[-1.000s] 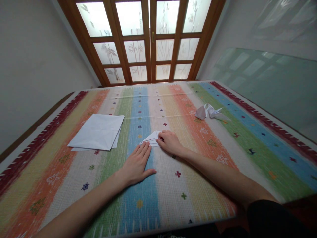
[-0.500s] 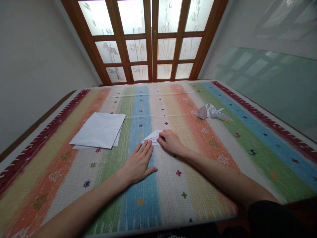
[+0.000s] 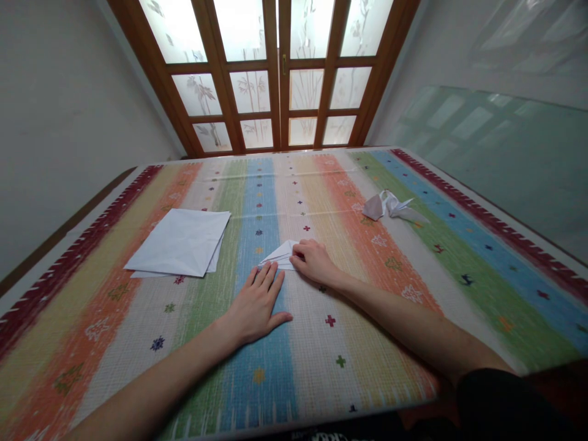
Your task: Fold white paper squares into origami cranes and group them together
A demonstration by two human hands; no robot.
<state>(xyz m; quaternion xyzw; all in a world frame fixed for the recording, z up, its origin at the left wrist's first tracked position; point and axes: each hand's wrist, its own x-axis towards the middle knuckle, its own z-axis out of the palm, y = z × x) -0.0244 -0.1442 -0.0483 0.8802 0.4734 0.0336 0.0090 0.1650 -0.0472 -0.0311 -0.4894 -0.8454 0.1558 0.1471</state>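
Observation:
A small folded white paper piece (image 3: 282, 255) lies on the striped tablecloth (image 3: 376, 294) in the middle of the table. My left hand (image 3: 255, 303) lies flat on the cloth, fingers stretched out, its fingertips touching the paper's near edge. My right hand (image 3: 313, 261) rests on the paper's right side with its fingers curled and pressed onto the fold. Part of the paper is hidden under both hands.
A stack of white paper sheets (image 3: 180, 242) lies to the left. A finished folded paper figure (image 3: 389, 206) sits at the back right. Wooden doors with frosted glass (image 3: 275, 73) stand beyond the table's far edge. A glass panel (image 3: 496, 153) leans on the right.
Hardly anything has moved. My left fingertips have crept a little closer to the folded paper; my right hand stays pressed on it.

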